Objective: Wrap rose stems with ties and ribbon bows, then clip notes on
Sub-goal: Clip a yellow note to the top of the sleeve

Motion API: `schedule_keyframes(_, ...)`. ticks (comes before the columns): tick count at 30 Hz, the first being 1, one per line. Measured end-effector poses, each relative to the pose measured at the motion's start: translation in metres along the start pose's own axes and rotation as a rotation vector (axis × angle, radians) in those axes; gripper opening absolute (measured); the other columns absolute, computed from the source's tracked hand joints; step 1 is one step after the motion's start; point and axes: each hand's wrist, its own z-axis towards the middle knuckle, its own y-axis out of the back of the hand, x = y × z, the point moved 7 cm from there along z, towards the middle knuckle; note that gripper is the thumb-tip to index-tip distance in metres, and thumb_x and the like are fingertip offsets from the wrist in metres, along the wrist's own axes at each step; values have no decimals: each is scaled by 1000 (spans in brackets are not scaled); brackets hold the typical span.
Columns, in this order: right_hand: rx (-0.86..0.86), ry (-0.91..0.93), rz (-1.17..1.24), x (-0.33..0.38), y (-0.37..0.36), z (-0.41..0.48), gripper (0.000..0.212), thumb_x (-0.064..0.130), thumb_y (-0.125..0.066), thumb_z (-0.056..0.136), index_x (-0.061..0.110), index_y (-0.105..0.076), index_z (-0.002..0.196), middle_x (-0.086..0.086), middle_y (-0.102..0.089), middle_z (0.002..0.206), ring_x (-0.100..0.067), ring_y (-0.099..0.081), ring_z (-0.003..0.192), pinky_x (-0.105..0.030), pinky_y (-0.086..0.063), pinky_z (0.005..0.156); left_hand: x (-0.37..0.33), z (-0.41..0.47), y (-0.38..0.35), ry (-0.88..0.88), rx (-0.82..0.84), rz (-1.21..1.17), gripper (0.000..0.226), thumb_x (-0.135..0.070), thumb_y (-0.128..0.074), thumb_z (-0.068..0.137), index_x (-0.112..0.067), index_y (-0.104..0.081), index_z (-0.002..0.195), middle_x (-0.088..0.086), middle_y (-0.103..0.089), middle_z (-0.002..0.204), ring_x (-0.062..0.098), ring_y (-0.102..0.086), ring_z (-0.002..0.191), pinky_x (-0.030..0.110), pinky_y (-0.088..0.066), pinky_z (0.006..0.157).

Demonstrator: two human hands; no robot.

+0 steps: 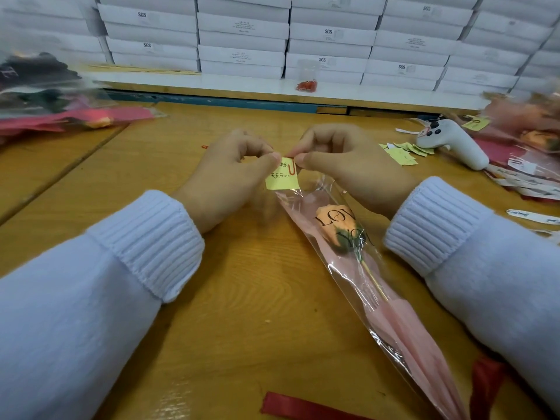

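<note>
Nearest, a strip of red ribbon (303, 407) lies flat on the bench (242, 283), and a 2nd red piece shows by the narrow end of the wrapped rose (339, 228); whether that piece is tied on cannot be told. The rose lies slantwise on the bench between the 2 forearms, stem end toward the person. It has a peach bloom on a thin pale stem, backed by pink paper inside a glossy clear sleeve printed "LOVE YOU". At the sleeve's open far edge both hands meet. The left hand (224, 174) pinches the upper left corner of the yellow note (281, 177) between thumb and forefinger. The fingers of the right hand (342, 159) pinch the top of the red paper clip (291, 168), which is already partly on the note. To do this well, the clip should probably catch note and sleeve edge together and slide on straight, with the left hand keeping the handwriting level and uncovered. Farther right lie loose notes (403, 153) and a white glue gun (451, 140). Beyond, a clear jar of red clips (307, 77) stands before stacked white boxes (242, 34).
</note>
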Motion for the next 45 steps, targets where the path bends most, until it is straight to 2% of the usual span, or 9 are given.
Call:
schedule_keyframes(5, 9, -11, -21, -1, -3, 0, 13, 2, -59, 89, 13, -66, 86, 7, -72, 73, -5, -68, 75, -16, -52, 70, -2, -2, -1, -15, 73, 23, 10, -20, -62, 89, -23, -67, 80, -12, -57, 104, 6, -53, 107, 19, -46, 80)
schedule_keyframes(11, -16, -13, -23, 0, -2, -1, 14, 3, -59, 89, 14, -67, 87, 7, -71, 72, -4, -67, 73, -15, -52, 69, 1, -2, 2, 5, 75, 13, 8, -24, -68, 84, -20, -68, 77, -15, -58, 104, 3, -51, 110, 37, -46, 98)
schedule_keyframes(19, -41, -5, -64, 5, -1, -1, 15, 6, -58, 91, 18, -67, 89, 5, -71, 77, -6, -67, 77, -28, -56, 74, 2, 0, -1, 16, 41, -49, 14, -21, -68, 84, -19, -66, 70, -15, -59, 100, 6, -53, 110, 25, -47, 86)
schedule_keyframes(23, -27, -3, -32, 6, -2, -2, 14, 5, -57, 91, 15, -67, 89, 3, -71, 78, -6, -68, 75, -19, -56, 63, 4, 1, 0, 21, 25, -69, 15, -20, -66, 86, -16, -67, 71, -12, -59, 100, 8, -55, 107, 26, -49, 84)
schedule_keyframes(29, -13, 54, -42, 12, -4, -1, 12, 0, -58, 89, 10, -65, 86, -4, -70, 82, -12, -67, 80, -23, -55, 77, 4, 2, 0, 16, 0, -106, 16, -18, -66, 86, -16, -67, 70, -9, -60, 102, 13, -56, 108, 28, -48, 88)
schedule_keyframes(33, -44, 48, -114, 10, -3, 0, 16, 7, -54, 92, 18, -65, 92, -5, -66, 96, -15, -61, 93, -27, -50, 85, 4, 2, 1, 4, -6, -75, 15, -21, -65, 87, -9, -67, 79, -9, -63, 98, 7, -61, 98, 15, -51, 72)
schedule_keyframes(37, -173, -66, -119, -6, 9, 4, 24, 24, -56, 93, 29, -55, 116, 7, -55, 120, -6, -52, 108, -20, -44, 82, 10, 3, 5, 63, -37, -168, 12, -20, -63, 89, -12, -65, 81, 1, -71, 89, 14, -69, 87, 28, -55, 79)
schedule_keyframes(41, -134, -362, 62, -33, 15, 4, 38, 28, -66, 87, 21, -53, 122, -1, -59, 111, -17, -63, 96, -29, -53, 75, 20, 5, 5, 197, -110, -408, 13, -12, -59, 92, -9, -61, 79, 4, -69, 83, 14, -70, 78, 23, -55, 61)
schedule_keyframes(45, -12, -516, 159, -40, 5, -1, 40, 23, -68, 85, 16, -52, 121, -11, -62, 106, -18, -69, 81, -21, -55, 59, 25, 6, 10, 236, -178, -452, 17, -14, -58, 93, -11, -60, 77, 7, -69, 88, 13, -70, 76, 20, -53, 56)
